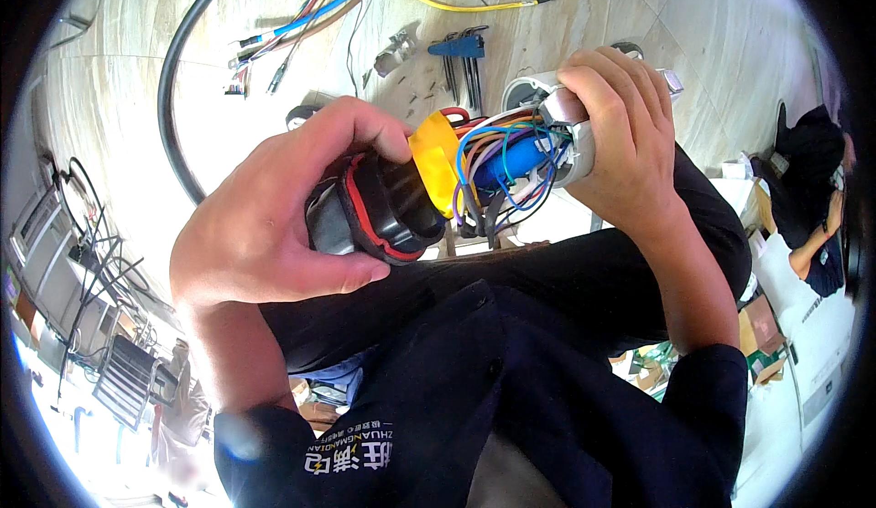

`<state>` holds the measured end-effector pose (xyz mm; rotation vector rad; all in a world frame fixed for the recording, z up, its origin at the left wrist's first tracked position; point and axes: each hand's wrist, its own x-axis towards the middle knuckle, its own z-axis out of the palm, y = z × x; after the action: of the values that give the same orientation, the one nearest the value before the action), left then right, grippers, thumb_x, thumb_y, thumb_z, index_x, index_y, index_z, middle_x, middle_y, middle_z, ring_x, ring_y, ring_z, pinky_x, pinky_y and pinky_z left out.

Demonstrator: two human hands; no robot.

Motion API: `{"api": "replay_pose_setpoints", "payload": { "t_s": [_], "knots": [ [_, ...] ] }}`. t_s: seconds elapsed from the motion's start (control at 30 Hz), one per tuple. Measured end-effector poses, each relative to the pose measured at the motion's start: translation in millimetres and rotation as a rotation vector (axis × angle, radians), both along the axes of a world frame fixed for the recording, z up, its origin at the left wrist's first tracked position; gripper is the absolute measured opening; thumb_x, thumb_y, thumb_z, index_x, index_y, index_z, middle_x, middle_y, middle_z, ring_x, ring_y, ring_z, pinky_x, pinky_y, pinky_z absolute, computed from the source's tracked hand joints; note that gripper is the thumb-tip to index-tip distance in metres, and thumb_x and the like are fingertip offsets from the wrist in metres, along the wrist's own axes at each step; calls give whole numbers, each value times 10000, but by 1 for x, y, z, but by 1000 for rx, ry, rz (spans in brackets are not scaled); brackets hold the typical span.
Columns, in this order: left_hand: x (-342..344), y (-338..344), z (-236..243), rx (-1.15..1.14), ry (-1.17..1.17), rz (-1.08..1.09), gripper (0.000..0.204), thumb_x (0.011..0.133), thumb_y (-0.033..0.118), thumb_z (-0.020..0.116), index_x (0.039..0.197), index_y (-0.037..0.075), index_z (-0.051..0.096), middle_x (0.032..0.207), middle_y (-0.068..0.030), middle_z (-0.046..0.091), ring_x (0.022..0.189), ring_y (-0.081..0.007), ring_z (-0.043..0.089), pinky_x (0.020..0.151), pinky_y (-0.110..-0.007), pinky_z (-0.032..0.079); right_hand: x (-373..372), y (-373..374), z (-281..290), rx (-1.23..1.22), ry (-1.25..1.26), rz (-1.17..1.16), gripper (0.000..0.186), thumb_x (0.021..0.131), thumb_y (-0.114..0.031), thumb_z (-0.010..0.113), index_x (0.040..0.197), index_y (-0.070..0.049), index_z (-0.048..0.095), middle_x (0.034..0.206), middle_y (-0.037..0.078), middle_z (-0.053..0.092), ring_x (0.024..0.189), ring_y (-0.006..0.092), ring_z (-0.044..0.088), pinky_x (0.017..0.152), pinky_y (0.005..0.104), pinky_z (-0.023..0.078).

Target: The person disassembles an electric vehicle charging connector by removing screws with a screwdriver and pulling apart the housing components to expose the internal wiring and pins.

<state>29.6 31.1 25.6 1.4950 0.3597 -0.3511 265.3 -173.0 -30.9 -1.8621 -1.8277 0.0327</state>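
Observation:
My left hand [246, 207] is closed around a black plastic sleeve [401, 200] that has a red sealing band [356, 202] around it. In my right hand [630, 134] is a light grey connector housing [578, 152], gripped from above and the side. Between the hands runs a bundle of thin coloured wires [497, 134] with a thick blue core [516, 163]. Yellow tape [436, 161] wraps the bundle beside the open end of the sleeve, close to my left fingertips. A pale curved shell [522, 94] shows behind the grey housing; whether they are joined I cannot tell.
On the tiled floor ahead lie a hex key set in a blue holder [458, 46], a thick black cable [167, 98], a yellow cable [456, 2] and a blue cable [338, 8] with loose wire ends. Another person [817, 216] is at the right, near cardboard boxes [759, 330].

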Motion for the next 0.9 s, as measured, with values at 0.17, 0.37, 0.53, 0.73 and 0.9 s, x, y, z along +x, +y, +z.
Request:
{"api": "replay_pose_setpoints", "payload": {
  "t_s": [0.17, 0.37, 0.53, 0.73, 0.9],
  "knots": [
    [2, -2, 0, -1, -5, 34, 1006, 594, 163, 927, 1434, -21, 404, 1334, -177, 548, 1254, -240, 531, 1108, -350, 361, 0, 1, 2, -19, -2, -4, 445, 682, -23, 707, 1107, -79, 589, 1079, 85, 640, 995, 291, 626, 860, 407, 448],
    [2, -3, 3, 51, 81, 2, 1036, 648, 357, 917, 1457, -34, 402, 1284, -183, 594, 1208, -246, 566, 1083, -354, 385, 0, 1, 5, -43, 2, -6, 406, 699, -29, 703, 1088, -84, 599, 1076, 83, 639, 1001, 289, 622, 855, 407, 447],
    [5, -10, -2, 63, 131, 19, 945, 699, 470, 847, 1401, -35, 465, 1261, -164, 615, 1171, -241, 583, 1046, -342, 409, -4, 3, 2, -9, 3, -5, 343, 734, -42, 689, 1064, -85, 607, 1055, 67, 640, 980, 269, 618, 848, 402, 445],
    [10, -8, -2, 132, 161, -53, 899, 706, 473, 824, 1367, -34, 487, 1234, -151, 626, 1122, -231, 599, 1018, -331, 426, -5, 3, -5, 17, -17, -11, 378, 736, -66, 715, 1093, -93, 592, 1064, 61, 639, 990, 255, 616, 843, 399, 442],
    [14, -11, -4, 192, 106, -106, 900, 686, 465, 845, 1353, -29, 499, 1214, -147, 629, 1098, -222, 607, 1002, -330, 436, -7, 2, -1, -15, 8, 7, 442, 719, -86, 741, 1127, -99, 572, 1085, 61, 638, 1005, 253, 615, 850, 398, 442]
  ]
}}
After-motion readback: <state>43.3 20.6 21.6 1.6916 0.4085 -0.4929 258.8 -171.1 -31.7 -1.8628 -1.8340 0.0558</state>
